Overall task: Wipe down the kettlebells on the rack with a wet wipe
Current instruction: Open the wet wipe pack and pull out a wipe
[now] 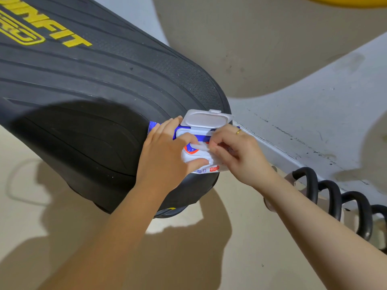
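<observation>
The left hand (165,155) is holding the pack of wet wipes (201,149), with the thumb and fingers curled around its near end. The right hand (232,153) is pinching at the opening in the top of the pack, with its fingertips bunched together on something white there. That looks like a wipe starting to come out, but it is too blurry to be sure. A gold ring (238,132) is sitting on one finger of the right hand.

The pack is lying on the rounded end of a big black ribbed platform (100,80) with yellow letters on it. Its white flip lid (206,119) is standing open, tipped toward the far side.

The job is only just starting, I think. The pack is open, but no wipe is out yet. No kettlebell is showing, so no wiping can be checked. Pulling a wipe free, closing the lid and going to the rack are all still left to do.

A black coiled cord (335,199) is running along the pale wall base on the right. Something yellow (345,2) is peeking in at the top edge. Dark shadows are falling across the tan floor (62,237). Nothing is blocking the hands.
</observation>
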A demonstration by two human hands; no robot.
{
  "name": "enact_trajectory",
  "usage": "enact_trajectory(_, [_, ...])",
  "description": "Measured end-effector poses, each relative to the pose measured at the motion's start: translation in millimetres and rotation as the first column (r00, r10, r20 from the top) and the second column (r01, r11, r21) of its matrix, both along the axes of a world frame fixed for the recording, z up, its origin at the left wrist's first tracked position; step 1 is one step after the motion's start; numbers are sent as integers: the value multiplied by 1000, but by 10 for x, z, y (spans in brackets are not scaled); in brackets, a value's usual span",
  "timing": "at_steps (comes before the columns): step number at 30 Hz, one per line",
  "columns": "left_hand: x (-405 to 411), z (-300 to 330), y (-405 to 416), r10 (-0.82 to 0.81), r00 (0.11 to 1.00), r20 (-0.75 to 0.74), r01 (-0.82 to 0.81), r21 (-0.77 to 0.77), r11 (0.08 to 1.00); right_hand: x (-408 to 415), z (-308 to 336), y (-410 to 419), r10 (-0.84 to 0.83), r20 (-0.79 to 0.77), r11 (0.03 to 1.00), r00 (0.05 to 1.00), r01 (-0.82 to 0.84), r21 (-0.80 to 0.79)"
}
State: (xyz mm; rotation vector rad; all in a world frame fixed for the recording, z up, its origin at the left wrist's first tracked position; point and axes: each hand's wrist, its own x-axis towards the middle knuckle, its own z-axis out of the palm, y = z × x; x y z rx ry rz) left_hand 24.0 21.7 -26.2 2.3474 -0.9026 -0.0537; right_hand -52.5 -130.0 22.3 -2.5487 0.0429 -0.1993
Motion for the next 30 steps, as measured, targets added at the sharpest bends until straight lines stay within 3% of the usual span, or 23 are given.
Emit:
enact_trajectory(3, [-15,-13,-1,1,1000,12,-1,-3,1000,-26,-40,-7,96,-28,982,995,-99,-158])
enact_trajectory(7, [-34,72,1,18,1000,13,-18,-17,1000,172,86,106,-106,-115,994,988,107,2])
enact_trajectory(9, [-43,134,9,51,997,-56,-56,-91,994,269,119,133,-160,-192,987,968,161,-13])
enact_trajectory(13, [-67,179,11,62,987,-145,-83,-142,986,412,119,181,-227,-330,961,917,155,-229])
enact_trajectory(16, [-58,121,-1,69,987,-145,-94,-172,981,496,171,271,-240,-392,876,888,23,-483])
enact_trajectory(21, [-23,57,-12,65,996,-65,-70,-83,994,552,197,399,-153,-383,763,911,-137,-632])
enact_trajectory(24, [-50,54,12,57,998,-23,-59,-79,995,501,188,376,-92,-378,762,921,-179,-623])
enact_trajectory(27, [-51,41,25,29,1000,-12,-29,-67,997,441,191,293,-78,-358,823,931,-143,-550])
enact_trajectory(30, [-37,24,20,32,999,-13,-33,-45,998,293,155,126,-2,-275,956,962,-79,-283])
